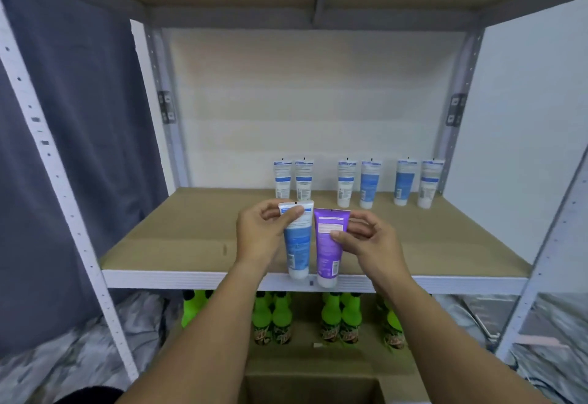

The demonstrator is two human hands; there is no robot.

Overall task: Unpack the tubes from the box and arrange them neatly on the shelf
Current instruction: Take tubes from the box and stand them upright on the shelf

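My left hand (pixel 264 231) pinches the top of a blue and white tube (pixel 298 246), cap down, over the front edge of the shelf (pixel 178 238). Right beside it my right hand (pixel 366 239) pinches a purple tube (pixel 329 254), also cap down. The two tubes hang side by side, almost touching. Several blue and white tubes (pixel 356 184) stand cap down in pairs along the back of the shelf. The open cardboard box (pixel 315 387) lies below, between my forearms, at the bottom edge of the view.
Green bottles (pixel 340 317) stand in rows on the lower shelf. White metal uprights (pixel 60 181) frame the rack, with a grey curtain (pixel 79 117) at left. Crumpled plastic sheeting (pixel 63 362) lies at the lower left and right.
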